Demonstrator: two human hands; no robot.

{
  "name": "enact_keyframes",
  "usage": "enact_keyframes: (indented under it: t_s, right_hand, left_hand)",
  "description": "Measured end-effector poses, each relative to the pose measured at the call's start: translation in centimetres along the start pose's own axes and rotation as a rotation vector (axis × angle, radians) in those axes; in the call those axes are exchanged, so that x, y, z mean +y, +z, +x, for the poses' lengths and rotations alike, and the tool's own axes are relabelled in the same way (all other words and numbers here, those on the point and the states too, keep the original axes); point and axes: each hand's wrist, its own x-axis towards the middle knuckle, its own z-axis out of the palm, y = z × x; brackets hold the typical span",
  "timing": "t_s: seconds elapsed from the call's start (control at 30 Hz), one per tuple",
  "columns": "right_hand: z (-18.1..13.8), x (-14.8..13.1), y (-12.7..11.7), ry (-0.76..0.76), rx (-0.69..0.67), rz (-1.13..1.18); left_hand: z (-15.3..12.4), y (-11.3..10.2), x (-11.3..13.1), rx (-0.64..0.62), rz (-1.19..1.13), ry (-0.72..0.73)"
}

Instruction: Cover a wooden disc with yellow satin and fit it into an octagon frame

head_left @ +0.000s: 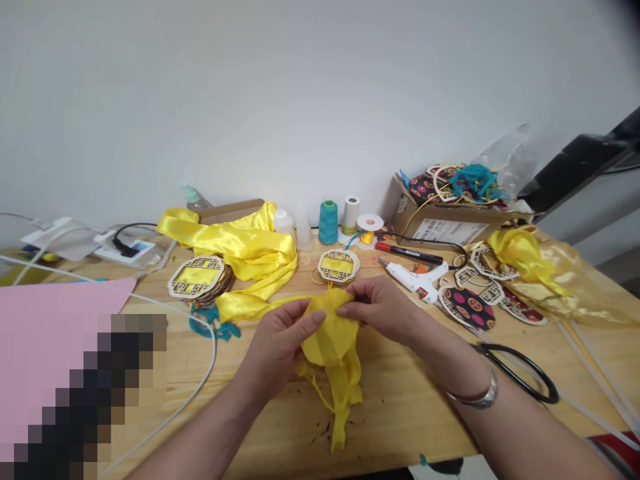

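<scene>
Both my hands grip a round piece wrapped in yellow satin cloth (331,340) over the wooden table (400,413). My left hand (277,343) holds its left side, fingers curled onto the cloth. My right hand (376,307) pinches the top right edge. Loose yellow fabric ends hang down below the piece toward the table's near edge. A round wooden lattice disc with yellow backing (339,265) lies just behind my hands.
A stack of lattice discs (197,279) and a long yellow satin strip (240,250) lie at the left. A white glue gun (417,277), black scissors (525,377), thread spools (329,221), patterned discs (467,307) and a cardboard box (450,223) are at the right. Pink paper (50,333) covers the near left.
</scene>
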Motion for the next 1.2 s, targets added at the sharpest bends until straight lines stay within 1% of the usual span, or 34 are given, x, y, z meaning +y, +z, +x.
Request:
enact_keyframes:
  t_s: [0.1, 0.43, 0.67, 0.73, 0.8, 0.87, 0.9, 0.97, 1.03, 1.1, 1.17, 1.2]
  right_hand:
    - [0.1, 0.2, 0.0, -0.004, 0.001, 0.005]
    - [0.4, 0.3, 0.1, 0.029, 0.043, 0.062]
    - [0.3, 0.4, 0.6, 0.003, 0.065, 0.111]
    - [0.5, 0.5, 0.6, 0.002, 0.076, 0.134]
    - [0.6, 0.6, 0.5, -0.003, 0.097, 0.144]
    - [0.4, 0.5, 0.4, -0.038, 0.133, 0.036]
    - [0.2, 0.5, 0.4, -0.06, 0.154, -0.083]
    - [-0.3, 0.2, 0.5, -0.089, 0.182, -0.386]
    - [-1.1, 0.0, 1.0, -0.084, 0.157, -0.623]
    - [-1.6, 0.0, 1.6, -0.081, 0.094, -0.748]
    - [-1.7, 0.3, 2.3, -0.088, 0.055, -0.819]
    - [-1.6, 0.5, 2.6, -0.091, 0.046, -0.834]
  left_hand:
    - [0.1, 0.0, -0.2, 0.004, 0.039, -0.016]
    - [0.0, -0.4, -0.1, -0.004, -0.068, -0.034]
    - [-0.1, -0.9, -0.5, -0.092, 0.002, -0.078]
    - [-0.1, -1.0, -0.4, -0.077, -0.029, -0.055]
    - [0.0, -1.0, 0.0, -0.013, -0.096, 0.004]
    - [0.0, -1.1, 0.6, 0.091, -0.195, 0.097]
    - [0.1, -1.2, 1.0, 0.141, -0.254, 0.153]
    - [0.2, -1.3, 1.7, 0.195, -0.374, 0.241]
    - [0.3, -1.4, 2.3, 0.212, -0.458, 0.262]
    - [0.3, -1.5, 2.7, 0.225, -0.499, 0.264]
    - [-0.2, -1.8, 2.8, 0.186, -0.491, 0.263]
    - [-0.5, -2.0, 2.7, 0.125, -0.459, 0.25]
